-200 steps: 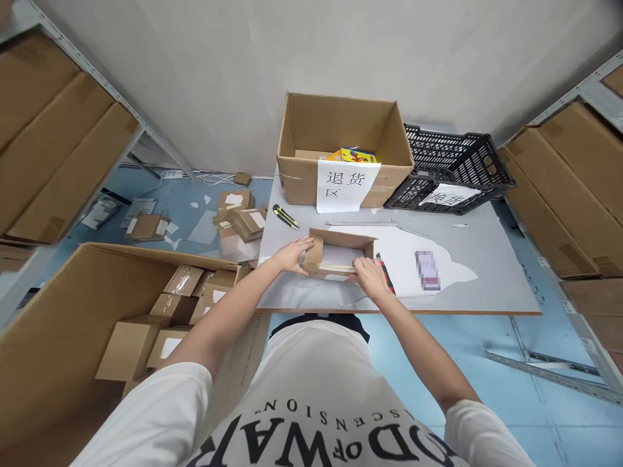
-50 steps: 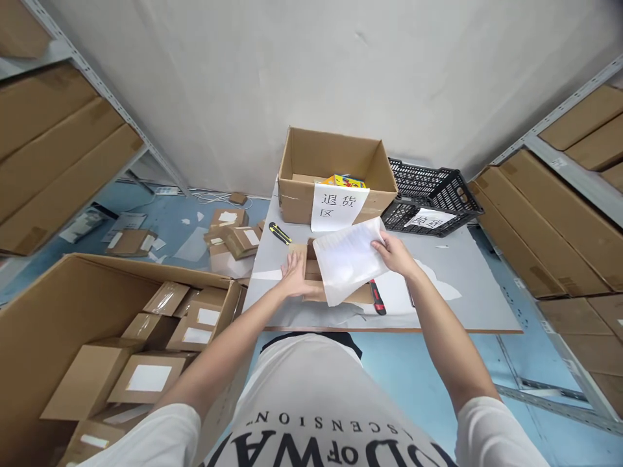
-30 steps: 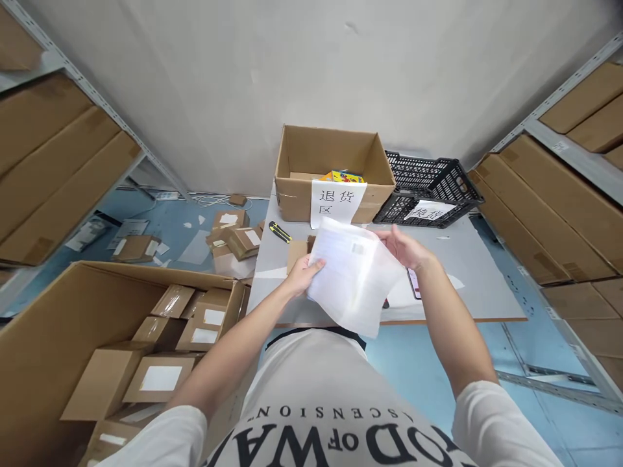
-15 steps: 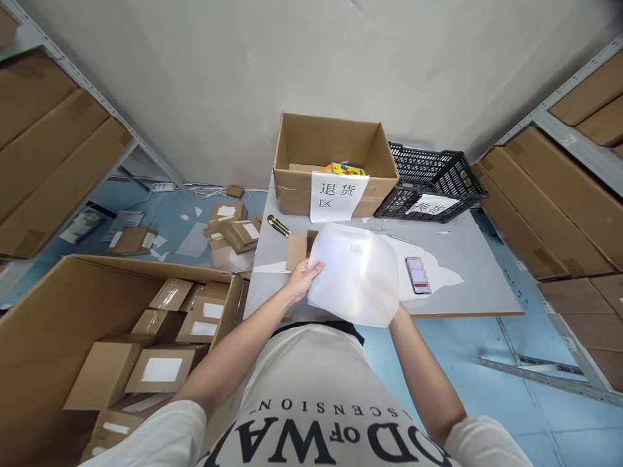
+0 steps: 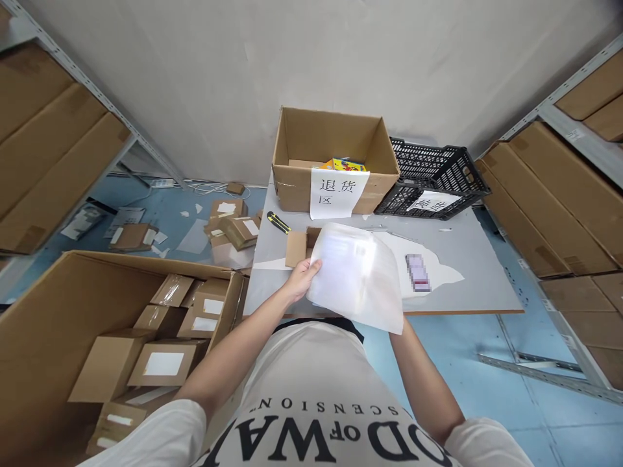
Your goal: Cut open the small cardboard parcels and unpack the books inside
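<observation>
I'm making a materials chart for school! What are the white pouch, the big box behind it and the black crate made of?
White pouch: probably thin plastic or foam sheet, milky, softly shiny; light glares on it.
Big box: looks like cardboard, dull brown, with stiff flat walls.
Black crate: likely hard plastic, low sheen, stiff criss-cross sides.

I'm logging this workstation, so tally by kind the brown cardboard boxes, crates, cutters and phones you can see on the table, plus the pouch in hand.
Brown cardboard boxes: 2 (large box; small box, partly hidden)
Black crate: 1
Cutter: 1
Phone: 1
White pouch, held by the left hand: 1
Total: 6
</observation>
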Action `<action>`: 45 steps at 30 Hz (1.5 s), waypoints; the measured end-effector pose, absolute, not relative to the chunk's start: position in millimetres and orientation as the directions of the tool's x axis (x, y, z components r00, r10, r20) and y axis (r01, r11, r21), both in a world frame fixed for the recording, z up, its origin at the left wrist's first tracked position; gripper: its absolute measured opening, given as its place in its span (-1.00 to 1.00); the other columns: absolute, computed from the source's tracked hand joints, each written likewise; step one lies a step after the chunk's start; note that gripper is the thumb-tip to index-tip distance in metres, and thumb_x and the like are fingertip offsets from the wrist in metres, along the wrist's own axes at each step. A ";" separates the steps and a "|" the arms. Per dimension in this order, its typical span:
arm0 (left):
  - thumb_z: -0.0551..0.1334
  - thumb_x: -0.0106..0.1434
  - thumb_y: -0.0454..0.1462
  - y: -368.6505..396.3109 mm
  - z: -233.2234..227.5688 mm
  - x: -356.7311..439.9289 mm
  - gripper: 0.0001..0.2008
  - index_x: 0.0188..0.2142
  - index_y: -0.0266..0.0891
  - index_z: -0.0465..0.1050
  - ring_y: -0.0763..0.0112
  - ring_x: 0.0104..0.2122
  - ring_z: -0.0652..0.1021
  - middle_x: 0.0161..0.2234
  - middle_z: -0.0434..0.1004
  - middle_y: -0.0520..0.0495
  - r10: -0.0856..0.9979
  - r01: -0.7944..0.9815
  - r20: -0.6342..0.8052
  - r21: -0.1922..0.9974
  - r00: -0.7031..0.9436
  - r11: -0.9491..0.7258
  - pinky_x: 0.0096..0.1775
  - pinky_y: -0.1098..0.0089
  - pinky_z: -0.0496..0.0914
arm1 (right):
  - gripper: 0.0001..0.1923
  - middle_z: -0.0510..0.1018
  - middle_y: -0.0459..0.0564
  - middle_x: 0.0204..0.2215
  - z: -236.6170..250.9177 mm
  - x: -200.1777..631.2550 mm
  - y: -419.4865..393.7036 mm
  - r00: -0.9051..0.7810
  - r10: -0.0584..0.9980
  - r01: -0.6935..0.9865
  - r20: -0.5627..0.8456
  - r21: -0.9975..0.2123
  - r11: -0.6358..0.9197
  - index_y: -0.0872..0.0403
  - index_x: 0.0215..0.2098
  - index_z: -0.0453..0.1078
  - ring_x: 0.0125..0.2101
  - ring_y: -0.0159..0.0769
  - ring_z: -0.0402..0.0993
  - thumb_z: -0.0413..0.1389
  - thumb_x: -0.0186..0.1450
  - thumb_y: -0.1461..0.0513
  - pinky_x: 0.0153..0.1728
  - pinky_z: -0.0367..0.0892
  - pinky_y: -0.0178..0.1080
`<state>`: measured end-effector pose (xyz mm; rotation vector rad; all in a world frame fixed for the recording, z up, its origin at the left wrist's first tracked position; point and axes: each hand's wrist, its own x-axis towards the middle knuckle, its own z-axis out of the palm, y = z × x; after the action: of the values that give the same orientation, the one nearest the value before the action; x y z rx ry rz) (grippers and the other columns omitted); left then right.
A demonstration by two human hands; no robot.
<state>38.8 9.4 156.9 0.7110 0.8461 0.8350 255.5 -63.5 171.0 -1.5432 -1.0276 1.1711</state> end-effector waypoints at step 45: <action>0.40 -0.03 -0.16 32.7 207.4 -16.6 -0.57 -0.17 -0.29 0.48 0.18 -0.15 0.54 -0.18 0.58 -0.16 0.927 -0.395 -0.160 0.870 0.340 0.295 -0.07 0.23 0.38 | -0.59 0.56 -0.02 -0.27 192.4 285.1 -59.6 0.554 0.832 -0.146 0.036 -0.979 0.140 0.02 -0.13 0.40 -0.31 -0.27 0.45 0.23 0.08 0.06 -0.27 0.34 -0.23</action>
<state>-16.6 32.7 207.4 0.8390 0.7709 1.0057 285.1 -59.6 192.4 -1.2329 -0.6956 0.7951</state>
